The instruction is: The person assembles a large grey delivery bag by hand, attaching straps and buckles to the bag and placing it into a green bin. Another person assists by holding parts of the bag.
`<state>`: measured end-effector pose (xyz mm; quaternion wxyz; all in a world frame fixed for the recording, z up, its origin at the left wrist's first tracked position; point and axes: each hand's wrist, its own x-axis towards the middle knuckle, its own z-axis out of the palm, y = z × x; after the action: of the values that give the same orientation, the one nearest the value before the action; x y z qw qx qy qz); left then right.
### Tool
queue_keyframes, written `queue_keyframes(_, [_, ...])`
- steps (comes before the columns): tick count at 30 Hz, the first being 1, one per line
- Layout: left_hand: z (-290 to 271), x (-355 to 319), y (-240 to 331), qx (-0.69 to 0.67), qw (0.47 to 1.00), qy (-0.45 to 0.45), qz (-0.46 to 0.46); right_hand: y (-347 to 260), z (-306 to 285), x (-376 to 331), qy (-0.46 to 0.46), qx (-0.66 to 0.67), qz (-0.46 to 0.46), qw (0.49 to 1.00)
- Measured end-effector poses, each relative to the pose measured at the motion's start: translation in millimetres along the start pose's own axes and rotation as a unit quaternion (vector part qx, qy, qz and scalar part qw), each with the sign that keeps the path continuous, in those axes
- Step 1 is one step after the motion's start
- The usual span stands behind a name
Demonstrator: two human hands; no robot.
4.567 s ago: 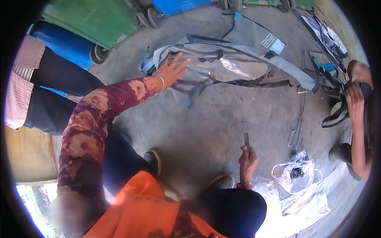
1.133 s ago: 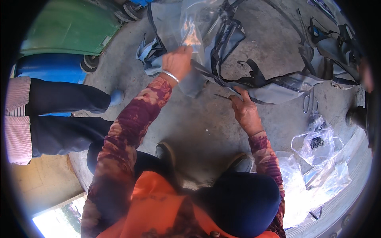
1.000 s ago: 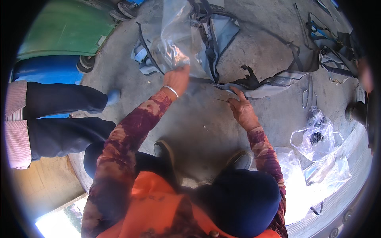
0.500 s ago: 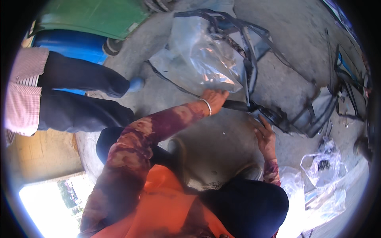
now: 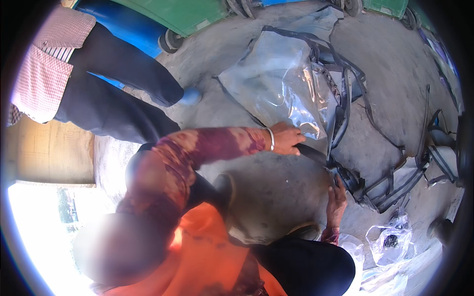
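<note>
A large clear plastic sheet (image 5: 266, 74) edged with black fabric binding lies crumpled on the ground in front of me. My left hand (image 5: 286, 138), with a silver bangle at the wrist, is closed on a black strip (image 5: 312, 154) at the sheet's near edge. The strip runs rightward to a tangled black bundle (image 5: 348, 178). Beside that bundle is my right hand (image 5: 337, 202), its fingers bent up against the strip's end. Whatever lies between those fingertips is too small and hidden to make out.
More black-edged plastic pieces (image 5: 402, 180) lie to the right. Below them are clear plastic bags (image 5: 392, 241). A person in dark trousers (image 5: 111, 84) stands at the left. Green wheeled bins (image 5: 182, 15) and a blue barrel (image 5: 123, 27) stand at the back.
The view has turned, so the sheet and both hands sit lower and further right in it. My left hand still has the black strip, and my right hand stays by the bundle.
</note>
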<state>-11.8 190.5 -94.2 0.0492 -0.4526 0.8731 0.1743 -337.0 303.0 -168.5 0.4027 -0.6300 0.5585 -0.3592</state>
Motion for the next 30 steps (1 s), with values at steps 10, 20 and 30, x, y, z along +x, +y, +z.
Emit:
queue_keyframes(10, [-137.0, -108.8, -192.6, -0.288, 0.764, 0.026, -0.577, -33.3, -18.2, 11.1, -0.044, 0.118, 0.112, 0.986])
queue_keyframes(20, [-171.4, -135.9, -136.1, -0.672, 0.68, 0.218, -0.195, -198.4, -6.7, 101.7, -0.227, 0.153, 0.03, 0.961])
queue_keyframes(30, [-226.5, -154.1, -48.5, -0.436, 0.806, 0.303, -0.261, -389.5, 43.8, 215.4, -0.295, 0.012, -0.076, 0.952])
